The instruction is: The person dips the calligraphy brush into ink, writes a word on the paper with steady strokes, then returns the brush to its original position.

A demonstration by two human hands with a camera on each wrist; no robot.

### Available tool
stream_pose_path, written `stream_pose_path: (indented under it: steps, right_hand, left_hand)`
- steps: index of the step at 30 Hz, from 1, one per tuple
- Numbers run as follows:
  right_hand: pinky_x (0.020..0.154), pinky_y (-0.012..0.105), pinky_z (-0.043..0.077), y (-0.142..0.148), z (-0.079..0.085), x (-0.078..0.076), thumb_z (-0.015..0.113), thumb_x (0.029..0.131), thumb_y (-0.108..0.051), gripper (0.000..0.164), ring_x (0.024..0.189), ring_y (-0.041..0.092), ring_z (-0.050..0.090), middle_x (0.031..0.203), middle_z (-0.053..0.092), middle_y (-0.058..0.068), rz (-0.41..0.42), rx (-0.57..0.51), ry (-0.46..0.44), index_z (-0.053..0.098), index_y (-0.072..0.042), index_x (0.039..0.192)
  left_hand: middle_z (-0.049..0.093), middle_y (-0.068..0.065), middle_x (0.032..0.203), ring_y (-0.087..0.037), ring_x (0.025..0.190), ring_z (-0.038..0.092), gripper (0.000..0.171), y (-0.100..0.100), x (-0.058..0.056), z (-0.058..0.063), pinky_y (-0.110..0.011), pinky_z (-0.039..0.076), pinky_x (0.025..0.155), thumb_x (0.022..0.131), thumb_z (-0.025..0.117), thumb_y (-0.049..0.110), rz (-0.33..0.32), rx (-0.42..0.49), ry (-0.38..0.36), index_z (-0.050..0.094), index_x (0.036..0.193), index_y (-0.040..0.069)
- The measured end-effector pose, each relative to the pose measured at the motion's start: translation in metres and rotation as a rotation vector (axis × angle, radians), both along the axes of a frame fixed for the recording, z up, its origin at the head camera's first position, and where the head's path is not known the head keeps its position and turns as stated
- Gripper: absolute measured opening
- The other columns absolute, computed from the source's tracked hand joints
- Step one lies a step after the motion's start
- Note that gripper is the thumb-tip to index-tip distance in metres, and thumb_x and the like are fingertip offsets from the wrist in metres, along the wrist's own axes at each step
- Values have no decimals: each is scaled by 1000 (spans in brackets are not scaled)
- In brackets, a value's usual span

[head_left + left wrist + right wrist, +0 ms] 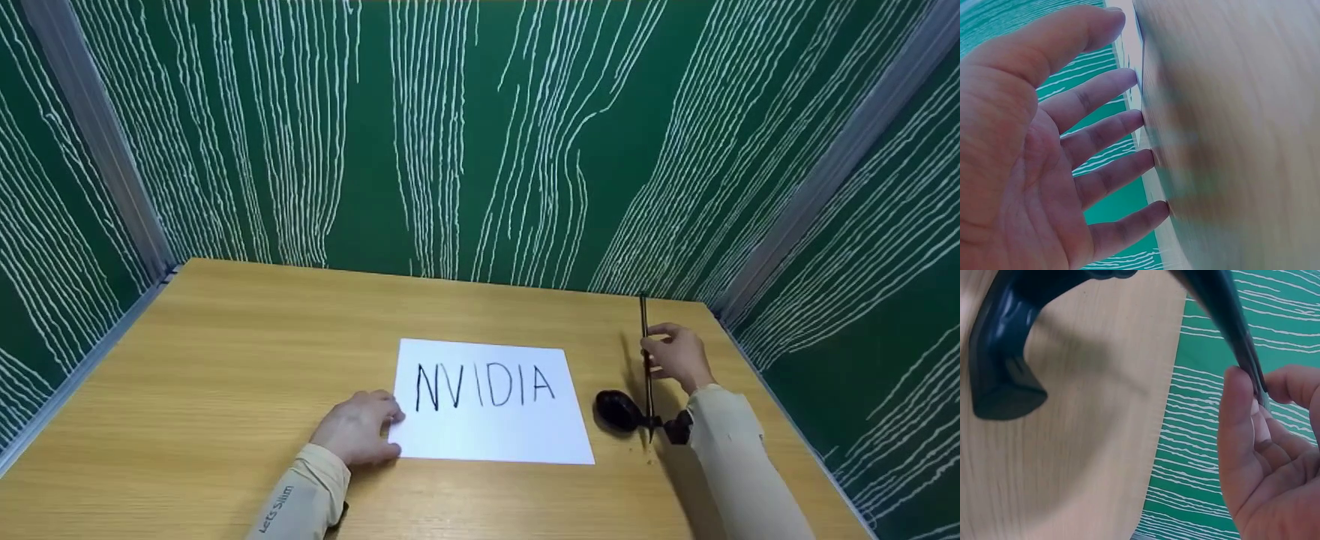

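Observation:
A white sheet of paper [491, 435] with "NVIDIA" in dark letters lies on the table. My left hand [360, 427] rests at its left edge, thumb by the near left corner; the left wrist view shows the fingers [1109, 138] straight and spread, tips down at the surface. To the right of the sheet, my right hand [681, 356] pinches a long, slender dark pen-like stick [647, 379] between thumb and fingertips. It stands nearly upright, its lower end at a glossy black curved object [616, 411], whose exact kind I cannot tell. My right sleeve partly covers that object.
The wooden table [225, 352] ends at a green wall [367, 150] with white wavy lines. Similar panels flank both sides, with grey posts [832, 161] at the corners. A few small specks lie on the tabletop near the stick's lower end.

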State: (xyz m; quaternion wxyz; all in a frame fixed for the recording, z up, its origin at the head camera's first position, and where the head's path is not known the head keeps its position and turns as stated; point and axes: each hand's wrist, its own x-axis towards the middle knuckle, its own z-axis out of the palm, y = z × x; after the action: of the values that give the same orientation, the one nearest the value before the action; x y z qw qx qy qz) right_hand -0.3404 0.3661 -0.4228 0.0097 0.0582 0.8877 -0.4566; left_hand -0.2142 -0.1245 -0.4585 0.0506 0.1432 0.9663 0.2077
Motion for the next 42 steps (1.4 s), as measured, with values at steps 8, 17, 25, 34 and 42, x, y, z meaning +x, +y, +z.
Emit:
stream_pose_path:
  steps: [8, 17, 25, 34, 42]
  right_hand:
    - [66, 39, 61, -7, -4, -5, 54, 95, -24, 45, 72, 17, 66, 106, 60, 17, 28, 57, -51, 47, 0, 132]
    - [61, 36, 60, -9, -10, -14, 55, 93, -22, 39, 68, 16, 63, 93, 61, 12, 45, 141, -86, 51, 1, 125]
    - [61, 35, 60, -9, -13, -19, 55, 94, -20, 38, 66, 16, 64, 90, 63, 13, 46, 158, -138, 51, 2, 125]
    - [58, 34, 58, -10, -20, -24, 56, 94, -19, 36, 67, 18, 63, 87, 64, 13, 76, 253, -149, 54, 2, 122]
    - [61, 32, 58, -10, -26, -33, 60, 92, -16, 33, 74, 18, 63, 92, 65, 14, 90, 311, -187, 57, 5, 117]
  left_hand:
    - [61, -4, 124, -29, 115, 56, 42, -1, -1, -1, -47, 46, 101, 69, 76, 29, -13, -11, 10, 70, 108, 15]
    - [61, -4, 123, -28, 114, 56, 43, -1, -2, -2, -47, 47, 100, 69, 75, 29, -11, -5, 8, 69, 109, 15]
    - [61, -5, 125, -28, 115, 55, 43, -1, -1, 0, -48, 47, 101, 69, 76, 30, -3, -2, -5, 69, 109, 15]
    - [63, -3, 121, -28, 110, 58, 42, -1, -2, -1, -45, 50, 96, 67, 74, 27, -11, -13, 22, 70, 106, 14]
    - [61, -6, 125, -29, 114, 55, 42, -1, -3, -1, -47, 47, 100, 69, 74, 27, -12, -9, -17, 69, 109, 14]
